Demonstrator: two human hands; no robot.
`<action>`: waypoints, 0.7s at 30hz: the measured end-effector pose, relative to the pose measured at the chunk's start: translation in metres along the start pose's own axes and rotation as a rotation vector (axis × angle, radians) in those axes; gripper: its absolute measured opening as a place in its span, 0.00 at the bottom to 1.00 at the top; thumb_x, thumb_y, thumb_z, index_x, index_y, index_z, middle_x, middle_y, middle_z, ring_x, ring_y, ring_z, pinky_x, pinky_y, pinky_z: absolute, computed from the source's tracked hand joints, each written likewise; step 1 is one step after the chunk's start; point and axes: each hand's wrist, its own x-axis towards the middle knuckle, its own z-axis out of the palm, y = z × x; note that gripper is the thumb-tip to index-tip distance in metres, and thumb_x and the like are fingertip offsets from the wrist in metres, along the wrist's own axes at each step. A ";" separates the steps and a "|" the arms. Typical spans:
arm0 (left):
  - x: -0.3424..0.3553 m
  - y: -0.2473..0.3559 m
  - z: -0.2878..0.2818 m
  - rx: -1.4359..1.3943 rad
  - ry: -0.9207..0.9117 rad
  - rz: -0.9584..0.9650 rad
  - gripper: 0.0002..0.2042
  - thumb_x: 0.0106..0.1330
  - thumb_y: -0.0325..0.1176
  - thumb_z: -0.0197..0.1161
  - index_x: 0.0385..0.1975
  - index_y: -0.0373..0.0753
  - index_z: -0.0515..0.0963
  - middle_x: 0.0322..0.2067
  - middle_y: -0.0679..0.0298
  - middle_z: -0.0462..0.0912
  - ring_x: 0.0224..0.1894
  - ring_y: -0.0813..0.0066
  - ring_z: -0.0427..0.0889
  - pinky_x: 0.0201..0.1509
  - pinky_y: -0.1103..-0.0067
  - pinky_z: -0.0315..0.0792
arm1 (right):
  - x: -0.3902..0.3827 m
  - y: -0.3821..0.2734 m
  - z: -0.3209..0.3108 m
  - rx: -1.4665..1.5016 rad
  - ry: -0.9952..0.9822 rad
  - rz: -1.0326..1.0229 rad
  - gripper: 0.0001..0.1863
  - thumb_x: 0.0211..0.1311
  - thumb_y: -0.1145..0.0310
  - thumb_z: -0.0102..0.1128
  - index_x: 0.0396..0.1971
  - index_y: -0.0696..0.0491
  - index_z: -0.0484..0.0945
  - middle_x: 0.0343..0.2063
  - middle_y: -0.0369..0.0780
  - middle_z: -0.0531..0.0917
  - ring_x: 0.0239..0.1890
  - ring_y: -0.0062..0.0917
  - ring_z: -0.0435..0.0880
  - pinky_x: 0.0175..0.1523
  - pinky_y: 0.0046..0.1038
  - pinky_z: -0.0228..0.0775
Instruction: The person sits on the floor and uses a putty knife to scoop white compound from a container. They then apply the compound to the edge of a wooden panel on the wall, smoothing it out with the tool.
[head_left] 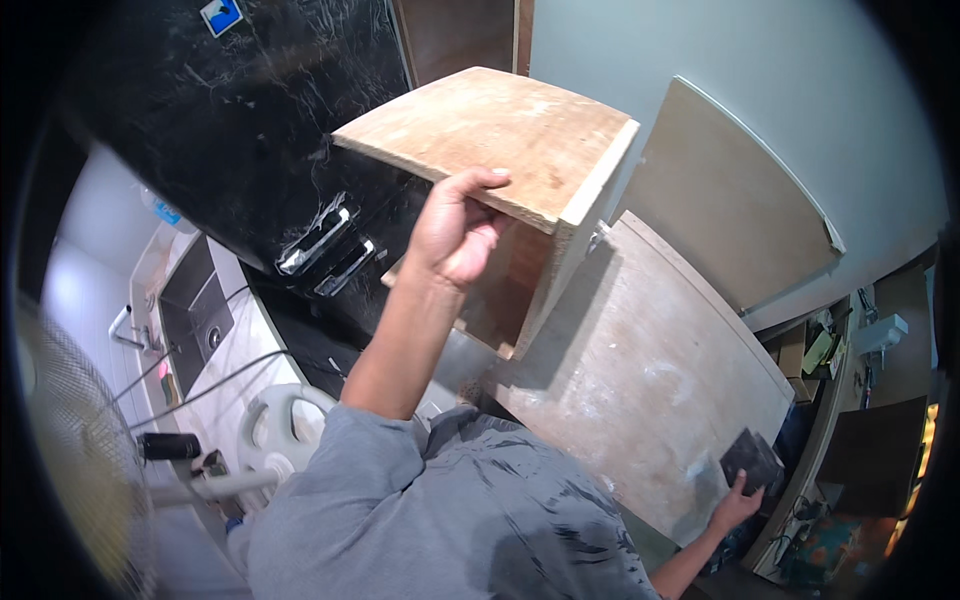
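A: What lies at the left?

B: At the left, a sink (190,290); right of it, two metal handles (313,243) on a black cabinet (270,130).

A: And the left hand (458,228)?

B: It pinches the near edge of the wooden box (500,130), thumb on the top panel, fingers curled beneath.

A: Where is the box?

B: In the middle of the scene, on the far side of that hand, its hollow facing near. Whether anything bears it from below cannot be told.

A: How should it handle?

B: Probably stiff and moderately light, though awkward, as the grip is off to one side. The bare wood looks dry, so slipping seems unlikely; the raw edges may splinter. The panel edge is a sound hold, and a palm under the opposite side would steady it.

A: What is farther right?

B: A wide board (640,370), pale and scuffed, and at its near right corner the right hand (735,507), thumb and fingers closed about a dark block (752,458). The block appears light and firm, best held by its sides.
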 end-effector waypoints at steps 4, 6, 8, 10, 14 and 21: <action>0.056 0.012 -0.013 -0.041 -0.045 -0.137 0.19 0.60 0.20 0.60 0.53 0.28 0.69 0.48 0.52 0.77 0.51 0.61 0.79 0.61 0.69 0.75 | -0.045 -0.086 0.028 0.184 -0.120 0.064 0.17 0.64 0.70 0.64 0.48 0.65 0.77 0.41 0.45 0.84 0.40 0.28 0.82 0.50 0.29 0.73; 0.086 0.019 -0.023 -0.061 -0.094 -0.170 0.18 0.60 0.20 0.59 0.51 0.28 0.69 0.47 0.51 0.78 0.50 0.61 0.80 0.59 0.69 0.77 | -0.058 -0.103 0.034 0.225 -0.131 0.083 0.15 0.65 0.71 0.63 0.47 0.65 0.77 0.39 0.43 0.84 0.38 0.25 0.82 0.48 0.28 0.74; 0.107 0.025 -0.024 -0.063 -0.115 -0.192 0.15 0.59 0.20 0.60 0.47 0.29 0.71 0.44 0.53 0.79 0.47 0.62 0.81 0.57 0.70 0.77 | -0.069 -0.118 0.032 0.192 -0.081 0.124 0.16 0.64 0.72 0.63 0.47 0.65 0.77 0.41 0.43 0.84 0.40 0.25 0.82 0.49 0.28 0.73; 0.121 0.029 -0.020 -0.046 -0.108 -0.198 0.10 0.58 0.21 0.62 0.40 0.32 0.75 0.40 0.57 0.80 0.44 0.67 0.81 0.54 0.74 0.77 | -0.078 -0.126 0.034 0.231 -0.060 0.168 0.16 0.64 0.72 0.64 0.48 0.64 0.77 0.41 0.42 0.84 0.40 0.25 0.81 0.49 0.28 0.73; 0.154 0.023 -0.028 -0.005 -0.123 -0.211 0.10 0.58 0.21 0.63 0.39 0.31 0.75 0.38 0.56 0.81 0.42 0.66 0.81 0.54 0.74 0.77 | -0.091 -0.125 0.076 0.286 -0.018 0.249 0.17 0.62 0.73 0.65 0.49 0.63 0.77 0.42 0.41 0.84 0.41 0.24 0.81 0.51 0.28 0.72; 0.229 0.039 -0.053 -0.018 -0.155 -0.211 0.09 0.62 0.22 0.60 0.41 0.29 0.75 0.41 0.52 0.83 0.44 0.64 0.84 0.55 0.72 0.79 | -0.071 -0.201 0.184 0.501 -0.162 0.374 0.16 0.60 0.77 0.66 0.48 0.62 0.78 0.41 0.39 0.84 0.41 0.22 0.80 0.51 0.26 0.71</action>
